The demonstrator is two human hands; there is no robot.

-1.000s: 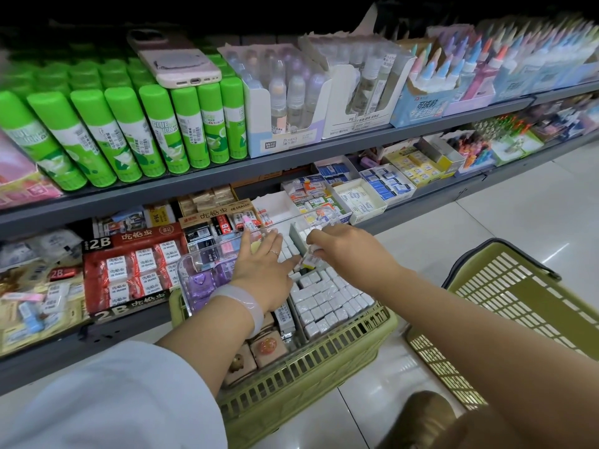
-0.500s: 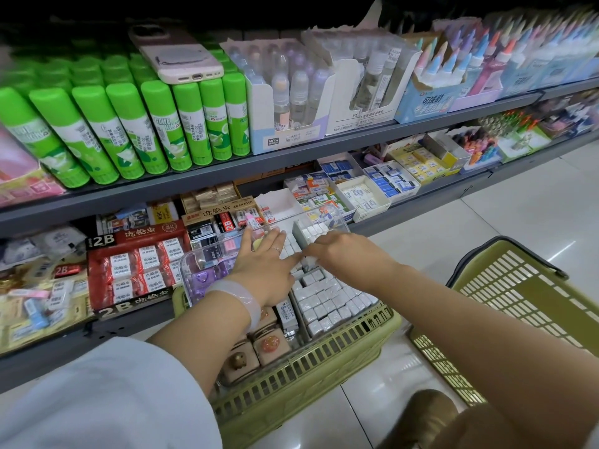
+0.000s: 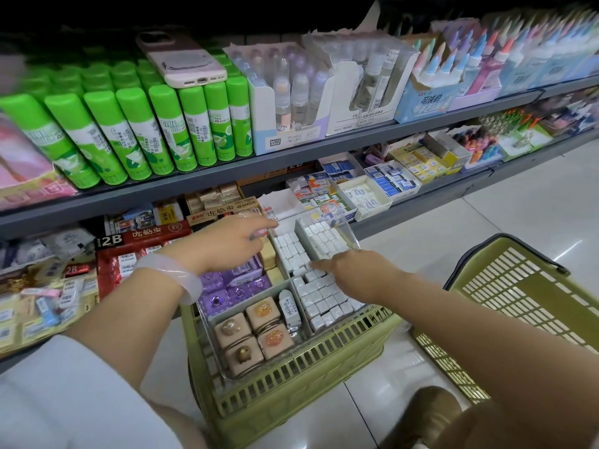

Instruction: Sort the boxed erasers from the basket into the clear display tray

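Note:
A clear display tray (image 3: 216, 346) lies on top of an olive green basket (image 3: 291, 380). Small white boxed erasers fill its right compartments in rows, at the back (image 3: 324, 238) and at the front (image 3: 327, 303). My right hand (image 3: 356, 270) reaches in from the right, and its fingertips touch the white boxes at the middle divider. My left hand (image 3: 227, 241) hovers over the tray's back left part with fingers stretched toward the right, holding nothing that I can see. A pale bangle is on that wrist.
The tray's left compartments hold purple packs (image 3: 227, 286), yellowish erasers (image 3: 269, 254) and brown square boxes (image 3: 252, 335). A second olive basket (image 3: 518, 286) stands on the floor to the right. Stationery shelves run behind, and a pink phone (image 3: 181, 59) lies on the green glue sticks.
My right hand set down the white box it pinched and now touches the rows. My left hand lifted off the tray's middle and shifted left, uncovering more white erasers.

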